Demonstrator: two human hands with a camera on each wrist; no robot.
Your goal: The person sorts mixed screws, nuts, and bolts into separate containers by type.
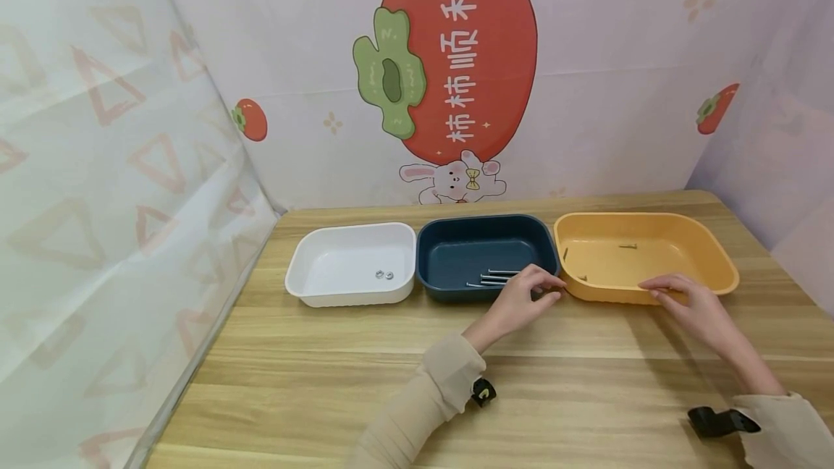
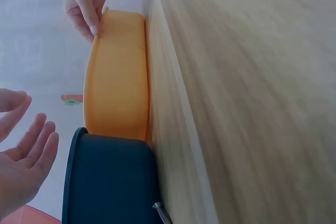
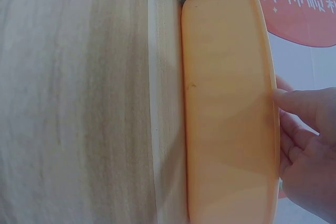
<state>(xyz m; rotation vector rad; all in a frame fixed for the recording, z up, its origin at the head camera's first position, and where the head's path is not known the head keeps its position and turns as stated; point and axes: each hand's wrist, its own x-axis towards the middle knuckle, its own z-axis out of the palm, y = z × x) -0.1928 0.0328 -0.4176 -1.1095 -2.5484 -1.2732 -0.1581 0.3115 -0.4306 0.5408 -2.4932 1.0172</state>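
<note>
My left hand (image 1: 521,299) hovers over the front right corner of a navy tray (image 1: 489,226), its fingers apart with nothing between them. The left wrist view shows that hand (image 2: 23,171) with relaxed fingers. At the front rim of a yellow tray (image 1: 651,297), my right hand (image 1: 693,310) pinches the edge. In the right wrist view its thumb is outside the rim and the fingers (image 3: 294,135) are behind it. Several long silver screws (image 1: 498,277) lie in the navy tray, partly hidden by my left hand. Small brass-coloured screws (image 1: 628,246) lie scattered inside the yellow tray.
A white tray (image 1: 355,299) on the left holds two metal nuts (image 1: 384,275). All the trays stand in a row on a wooden table (image 1: 293,382), before a printed curtain (image 1: 293,158). One metal screw-like piece (image 2: 161,212) shows beside the navy tray's base.
</note>
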